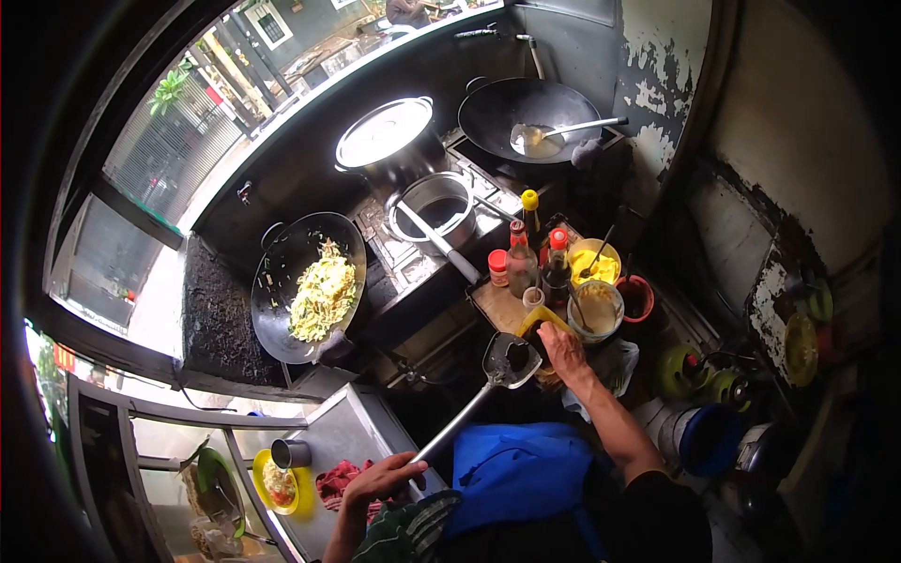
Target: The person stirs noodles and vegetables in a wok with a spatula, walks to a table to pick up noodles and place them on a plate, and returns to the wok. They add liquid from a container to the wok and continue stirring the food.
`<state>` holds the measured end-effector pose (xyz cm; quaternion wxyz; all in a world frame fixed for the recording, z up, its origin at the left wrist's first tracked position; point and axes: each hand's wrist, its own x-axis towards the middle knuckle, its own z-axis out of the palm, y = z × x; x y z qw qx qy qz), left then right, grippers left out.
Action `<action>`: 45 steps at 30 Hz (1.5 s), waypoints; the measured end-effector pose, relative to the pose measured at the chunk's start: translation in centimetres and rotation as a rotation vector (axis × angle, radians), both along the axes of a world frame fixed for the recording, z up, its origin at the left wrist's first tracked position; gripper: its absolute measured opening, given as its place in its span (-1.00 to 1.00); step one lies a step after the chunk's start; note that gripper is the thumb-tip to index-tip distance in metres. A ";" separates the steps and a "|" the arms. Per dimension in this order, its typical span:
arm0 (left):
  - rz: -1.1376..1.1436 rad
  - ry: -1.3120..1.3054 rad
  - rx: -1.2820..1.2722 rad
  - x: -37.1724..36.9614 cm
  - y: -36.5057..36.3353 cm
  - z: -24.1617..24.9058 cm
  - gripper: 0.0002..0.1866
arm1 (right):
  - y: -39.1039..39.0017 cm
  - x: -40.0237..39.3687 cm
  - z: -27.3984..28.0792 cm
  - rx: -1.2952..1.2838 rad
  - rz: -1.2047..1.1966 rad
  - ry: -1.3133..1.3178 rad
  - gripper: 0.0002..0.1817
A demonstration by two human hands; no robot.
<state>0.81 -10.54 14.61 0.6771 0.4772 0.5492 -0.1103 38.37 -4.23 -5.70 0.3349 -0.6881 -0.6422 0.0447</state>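
My left hand (387, 476) is closed around the long handle of a wok spatula (457, 419). A dark patch shows in the spatula's scoop-like head, in front of the condiment board. My right hand (564, 355) is closed on a yellow container (535, 320) just above the spatula head; its lower part is hidden by the fingers. Beside it stand a plastic tub (597, 310) of pale paste with a spoon and a small cup (533, 297). In the wok (266, 305) on the left lies a heap of noodles with greens (324, 293).
A lidded stockpot (387, 134) and a saucepan (452, 228) with a ladle stand between the two woks. The far wok (502, 103) holds another spatula. Sauce bottles (519, 260) crowd the board. A yellow plate (265, 469) of food sits on the metal counter at lower left.
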 end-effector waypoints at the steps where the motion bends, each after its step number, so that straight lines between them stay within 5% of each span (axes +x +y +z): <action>1: 0.006 -0.010 -0.008 -0.2 -0.1 -0.4 -0.57 | 0.0 -0.1 -0.1 0.067 0.033 0.039 -0.80; 8: -0.037 -0.012 0.023 -0.4 -0.3 0.0 -0.54 | -2.3 0.8 0.5 -0.062 -0.028 0.286 -0.86; 14: -0.064 -0.031 0.028 -0.8 -0.1 -1.1 -0.50 | -5.6 -0.6 8.3 0.215 0.047 0.170 -0.90; 18: 0.024 -0.041 -0.019 0.4 0.4 -1.0 -0.64 | -6.9 -0.6 9.2 0.245 0.192 0.139 -0.82; 22: -0.026 -0.067 0.064 0.2 0.6 -1.5 -0.53 | -7.4 -0.5 9.6 0.378 0.208 0.108 -0.72; 29: -0.015 -0.047 0.025 0.7 0.9 -0.3 -0.53 | -6.9 -0.3 6.8 0.238 0.201 0.035 -0.81; 36: -0.026 -0.058 0.017 0.1 0.3 -0.6 -0.56 | -6.2 0.7 9.1 0.063 -0.044 0.246 -0.86; 40: -0.002 0.012 0.036 0.4 0.2 0.4 -0.58 | -3.1 0.7 4.5 -0.102 -0.040 0.082 -0.74; 42: -0.001 0.029 0.043 0.1 0.0 0.4 -0.57 | -1.6 0.0 3.1 -0.135 -0.121 -0.208 -0.74; 45: 0.006 0.033 0.036 0.1 -0.1 0.7 -0.57 | 0.0 -0.2 1.2 -0.006 -0.003 -0.151 -0.78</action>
